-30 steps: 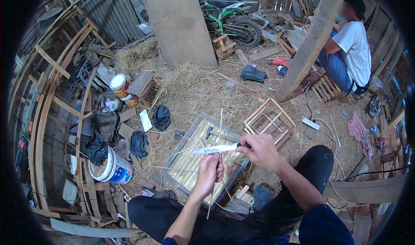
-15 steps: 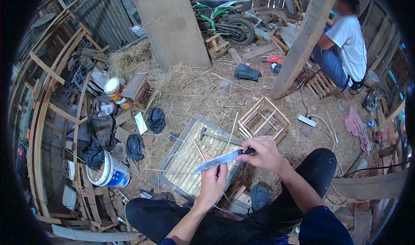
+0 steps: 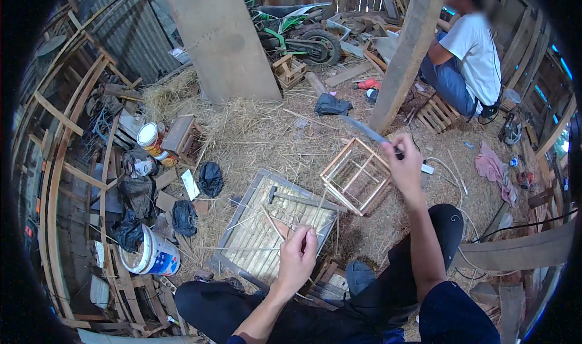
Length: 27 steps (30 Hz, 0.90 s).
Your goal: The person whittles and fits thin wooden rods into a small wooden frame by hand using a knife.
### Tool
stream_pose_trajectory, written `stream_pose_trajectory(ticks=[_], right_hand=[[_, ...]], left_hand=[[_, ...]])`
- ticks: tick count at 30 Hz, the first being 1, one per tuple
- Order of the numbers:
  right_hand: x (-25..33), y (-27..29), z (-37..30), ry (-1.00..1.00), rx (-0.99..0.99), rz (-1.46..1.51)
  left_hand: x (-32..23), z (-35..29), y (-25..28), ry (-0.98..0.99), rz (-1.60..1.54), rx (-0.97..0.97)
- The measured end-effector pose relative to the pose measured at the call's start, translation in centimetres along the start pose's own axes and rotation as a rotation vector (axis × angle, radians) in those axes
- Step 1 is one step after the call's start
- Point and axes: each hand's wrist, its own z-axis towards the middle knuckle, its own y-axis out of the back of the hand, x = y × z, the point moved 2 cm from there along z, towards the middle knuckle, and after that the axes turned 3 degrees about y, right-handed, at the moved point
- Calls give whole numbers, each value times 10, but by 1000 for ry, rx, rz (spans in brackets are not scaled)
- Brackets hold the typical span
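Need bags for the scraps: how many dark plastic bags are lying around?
5 in view: one black bag by the post, one left of the slatted panel, one below it, two near the white bucket. Clutter may hide more.

A long knife [image 3: 362, 129] with a grey blade and dark handle is raised above the straw, its blade pointing up and to the left, over the far edge of an open wooden frame box. A thin, pale bamboo sliver [image 3: 303, 226] lies nearly level over the slatted bamboo panel
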Motion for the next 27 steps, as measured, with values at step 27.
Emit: stream_pose_trajectory(ticks=[27], right_hand=[[52,-93,-37,81,307,89]], left_hand=[[32,-20,18,581,-984,454]])
